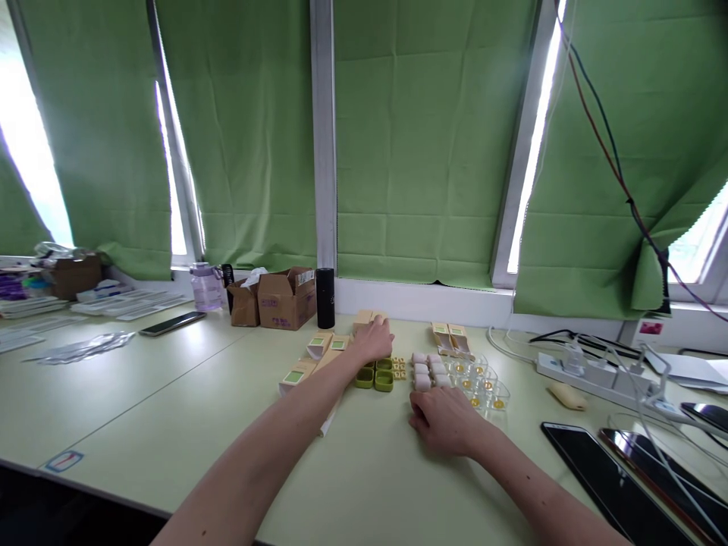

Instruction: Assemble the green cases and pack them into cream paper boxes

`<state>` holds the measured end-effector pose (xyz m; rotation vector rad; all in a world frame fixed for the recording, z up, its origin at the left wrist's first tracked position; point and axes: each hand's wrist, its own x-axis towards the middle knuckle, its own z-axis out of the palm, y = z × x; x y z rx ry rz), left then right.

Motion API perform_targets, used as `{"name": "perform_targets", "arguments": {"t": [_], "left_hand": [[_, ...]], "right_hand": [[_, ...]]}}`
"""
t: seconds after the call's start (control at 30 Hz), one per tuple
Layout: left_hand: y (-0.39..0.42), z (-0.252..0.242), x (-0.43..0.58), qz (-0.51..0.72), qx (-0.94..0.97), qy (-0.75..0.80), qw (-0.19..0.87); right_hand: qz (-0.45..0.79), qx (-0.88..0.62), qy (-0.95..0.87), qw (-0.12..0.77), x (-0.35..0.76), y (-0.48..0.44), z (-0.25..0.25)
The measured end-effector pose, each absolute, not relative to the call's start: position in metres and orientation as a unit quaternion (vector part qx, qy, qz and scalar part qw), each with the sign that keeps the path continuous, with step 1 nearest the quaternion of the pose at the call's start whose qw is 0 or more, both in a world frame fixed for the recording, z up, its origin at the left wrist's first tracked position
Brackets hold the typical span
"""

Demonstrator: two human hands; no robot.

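Note:
My left hand (375,339) reaches to the back of the group, fingers curled down beside small cream cartons (362,319); its fingertips are hidden, so what they hold cannot be made out. Just below it lie green square cups (384,380), with tiny yellow pieces (400,369) alongside. Under my left forearm are more cartons with green labels (294,376). My right hand (444,419) rests on the table in a loose fist, with nothing visible in it. In front of its knuckles stand several pale pink cylinders (422,370), and clear cups with yellow centres (487,384) are to their right.
Two open cartons (452,340) lie behind the clear cups. At the right are a power strip (603,383), cables, a beige mouse-shaped object (567,396) and phones (585,455). Brown boxes (284,299), a black cylinder (325,298) and a purple bottle (205,287) line the back left.

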<state>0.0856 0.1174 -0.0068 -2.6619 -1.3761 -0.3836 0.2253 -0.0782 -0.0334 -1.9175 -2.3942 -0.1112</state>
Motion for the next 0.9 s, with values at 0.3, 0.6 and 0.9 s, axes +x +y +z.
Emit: {"name": "perform_targets", "arguments": {"t": [0.3,0.6,0.9], "left_hand": [[0.066,0.032,0.036,-0.213,-0.897,-0.384,0.05],[0.018,-0.002,0.015,-0.162,-0.909,-0.364,0.121],[0.025,-0.037,0.019,-0.118,-0.92,-0.336,0.164]], "right_hand": [[-0.027,-0.623,-0.781,0.034,0.223,-0.083,-0.03],[-0.034,-0.624,-0.78,0.041,0.222,-0.081,-0.032],[-0.054,-0.625,-0.777,0.047,0.22,-0.079,-0.037]]}}
